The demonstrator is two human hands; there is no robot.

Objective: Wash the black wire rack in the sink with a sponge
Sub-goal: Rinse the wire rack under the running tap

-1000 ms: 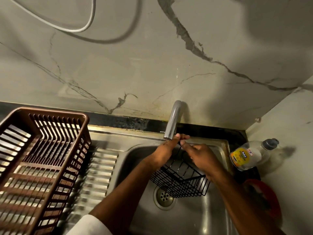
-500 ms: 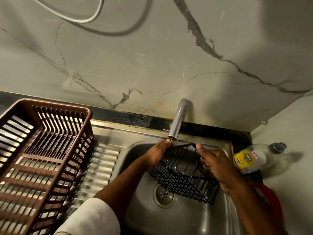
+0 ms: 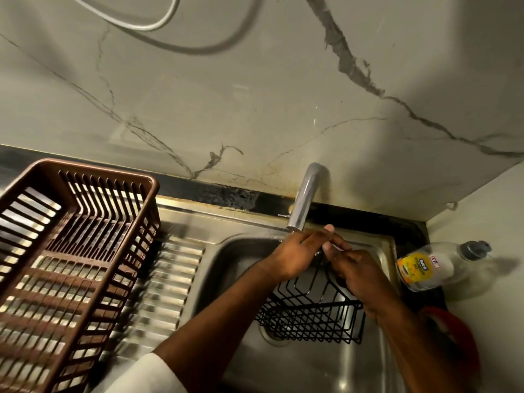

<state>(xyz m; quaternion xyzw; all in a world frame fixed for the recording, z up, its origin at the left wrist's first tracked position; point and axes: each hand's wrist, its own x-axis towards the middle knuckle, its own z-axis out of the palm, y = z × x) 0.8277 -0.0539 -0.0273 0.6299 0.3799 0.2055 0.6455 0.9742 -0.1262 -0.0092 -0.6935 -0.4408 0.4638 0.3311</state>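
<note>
The black wire rack [image 3: 312, 313] lies in the stainless steel sink [image 3: 326, 370] beneath both hands, left hand [image 3: 295, 256] and right hand [image 3: 357, 273], whose fingertips meet under the chrome tap [image 3: 303, 199], apparently holding nothing; no sponge is visible, so scrubbing appears outstanding.

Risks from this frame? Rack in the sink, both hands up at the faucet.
1. The rack sits tilted over the drain, and whether either hand grips it is unclear; it may slide.
2. The left hand and right hand crowd the faucet tip; knuckles could hit it.
3. No sponge shows, so scrubbing may stall.
</note>
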